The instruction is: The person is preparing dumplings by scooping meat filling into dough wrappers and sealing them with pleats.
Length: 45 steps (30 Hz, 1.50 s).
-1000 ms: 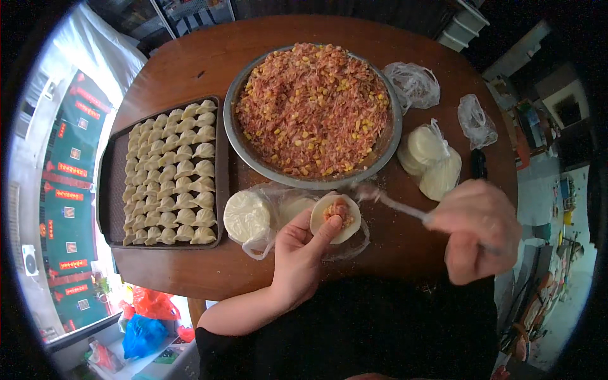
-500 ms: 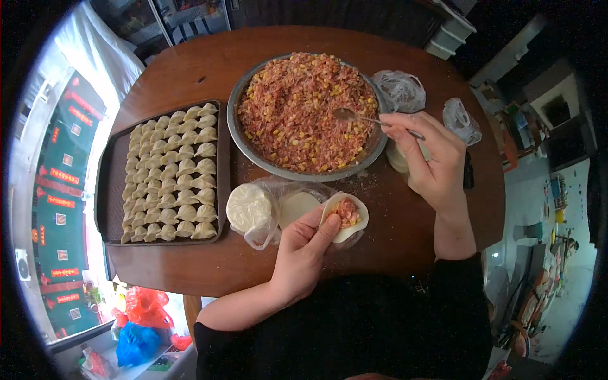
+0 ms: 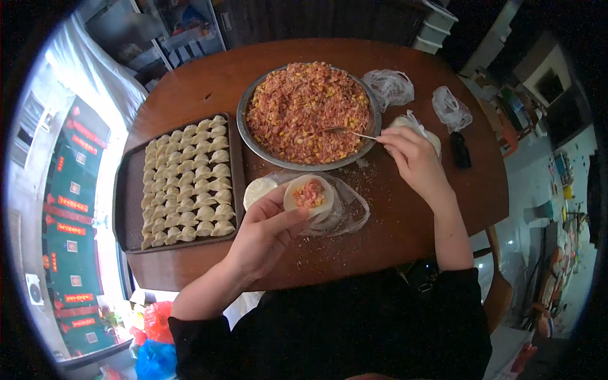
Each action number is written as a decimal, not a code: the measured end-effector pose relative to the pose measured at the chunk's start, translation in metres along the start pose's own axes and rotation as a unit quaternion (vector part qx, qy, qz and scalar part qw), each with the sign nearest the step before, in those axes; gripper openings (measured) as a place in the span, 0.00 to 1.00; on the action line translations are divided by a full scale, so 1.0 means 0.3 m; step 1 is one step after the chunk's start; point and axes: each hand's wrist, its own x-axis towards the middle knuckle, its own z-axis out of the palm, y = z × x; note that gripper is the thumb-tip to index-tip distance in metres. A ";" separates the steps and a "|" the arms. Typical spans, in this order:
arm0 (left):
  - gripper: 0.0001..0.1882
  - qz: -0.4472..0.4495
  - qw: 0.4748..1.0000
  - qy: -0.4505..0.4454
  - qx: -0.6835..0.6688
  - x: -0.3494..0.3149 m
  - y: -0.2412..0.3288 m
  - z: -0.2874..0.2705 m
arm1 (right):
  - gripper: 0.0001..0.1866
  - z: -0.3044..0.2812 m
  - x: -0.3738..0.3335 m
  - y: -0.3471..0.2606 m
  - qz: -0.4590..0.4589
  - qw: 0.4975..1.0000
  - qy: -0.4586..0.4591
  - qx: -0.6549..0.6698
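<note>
My left hand (image 3: 266, 225) is closed on the edge of a round dumpling wrapper (image 3: 324, 206), with a lump of meat and corn filling (image 3: 309, 192) on its middle. My right hand (image 3: 415, 161) grips a metal spoon (image 3: 365, 135) by its handle. The spoon's bowl end rests at the filling in the large metal bowl (image 3: 252, 142), which is heaped with pink meat and yellow corn. Behind my left hand lies a stack of wrappers (image 3: 258, 189) in a clear plastic bag (image 3: 351, 215), partly hidden by the hand.
A dark baking tray (image 3: 131, 209) with rows of folded dumplings (image 3: 187, 183) stands at the left. Crumpled clear bags (image 3: 387, 87) lie beyond the bowl's right side. A bagged pale item (image 3: 424, 132) sits behind my right hand, near a black object (image 3: 460, 151) on the wooden table (image 3: 405, 247).
The spoon has gone from above the bowl's right side down to the filling, with my right hand lower. My left hand, holding the filled wrapper, has shifted left and up. The whole view has shifted slightly.
</note>
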 end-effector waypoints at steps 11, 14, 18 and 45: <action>0.23 0.075 0.985 -0.013 0.151 0.043 0.049 -0.016 | 0.18 0.129 0.066 -0.275 0.248 0.683 -0.142 0.672; 0.23 0.093 0.974 0.011 0.207 0.052 0.067 -0.036 | 0.15 0.166 0.094 -0.295 0.269 0.676 -0.139 0.672; 0.23 0.102 0.963 0.007 0.247 0.075 0.107 -0.057 | 0.12 0.186 0.102 -0.302 0.299 0.617 -0.100 0.721; 0.16 -0.012 0.987 0.023 0.162 0.100 0.113 -0.043 | 0.16 0.226 0.018 -0.283 0.255 0.691 -0.041 0.675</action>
